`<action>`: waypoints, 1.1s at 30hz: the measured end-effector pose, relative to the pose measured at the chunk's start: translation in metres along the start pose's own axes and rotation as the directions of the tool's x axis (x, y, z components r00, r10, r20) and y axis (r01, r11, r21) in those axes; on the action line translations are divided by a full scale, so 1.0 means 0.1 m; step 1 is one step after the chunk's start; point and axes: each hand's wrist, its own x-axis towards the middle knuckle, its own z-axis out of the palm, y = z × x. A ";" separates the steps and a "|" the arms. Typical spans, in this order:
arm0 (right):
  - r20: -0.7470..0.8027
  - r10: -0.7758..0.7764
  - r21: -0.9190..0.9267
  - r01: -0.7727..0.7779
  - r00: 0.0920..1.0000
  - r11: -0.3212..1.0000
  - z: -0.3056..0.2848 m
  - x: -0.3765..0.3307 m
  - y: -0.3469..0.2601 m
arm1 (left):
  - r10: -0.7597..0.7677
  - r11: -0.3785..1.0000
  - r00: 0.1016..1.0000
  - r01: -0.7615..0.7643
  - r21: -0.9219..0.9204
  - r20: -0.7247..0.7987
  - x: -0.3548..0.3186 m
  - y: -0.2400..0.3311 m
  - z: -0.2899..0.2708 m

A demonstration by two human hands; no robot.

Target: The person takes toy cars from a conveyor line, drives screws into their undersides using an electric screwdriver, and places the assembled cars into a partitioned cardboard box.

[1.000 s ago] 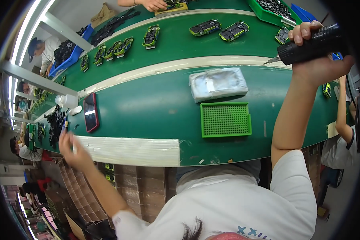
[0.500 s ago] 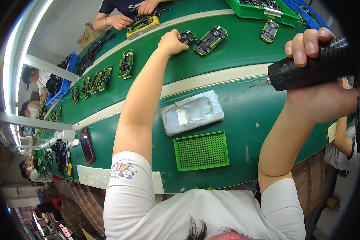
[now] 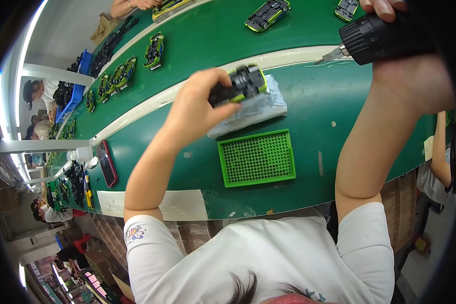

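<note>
My left hand (image 3: 200, 104) grips a toy car (image 3: 245, 83), black underside up with a yellow-green edge. The car is above a wrapped pale block (image 3: 271, 109), partly covering it; whether they touch I cannot tell. Around a black electric screwdriver (image 3: 372, 38) my right hand (image 3: 413, 83) is closed, high on the right, the silver bit pointing left. Part of that hand and of the tool is cut off by the dark rim. Just this side of the block sits a green tray (image 3: 256, 158) full of small holes.
More upturned toy cars (image 3: 267, 15) lie on the green belt (image 3: 202, 43) beyond a pale rail (image 3: 152, 109). A phone (image 3: 107, 163) rests at the left, near black parts (image 3: 76, 182). Across the belt, a co-worker's hand (image 3: 146, 4) is at a yellow block.
My left hand has taken a toy car off the belt and drawn it back over the wrapped block. The screwdriver stays in my right hand. The whole view has shifted.
</note>
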 end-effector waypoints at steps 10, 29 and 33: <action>0.123 0.078 -0.090 -0.067 0.989 0.994 0.72 -0.16 0.09 | 0.124 0.992 0.991 -0.123 0.034 -0.051 -0.24 -0.15 0.25; 0.117 0.291 -0.210 -0.263 0.950 0.942 1.40 -0.99 0.88 | 0.253 0.967 0.960 -0.248 0.061 -0.119 -0.31 -0.30 0.33; 0.082 0.295 -0.163 -0.279 0.952 0.946 1.42 -1.01 0.93 | 0.255 0.967 0.958 -0.250 0.053 -0.130 -0.31 -0.31 0.34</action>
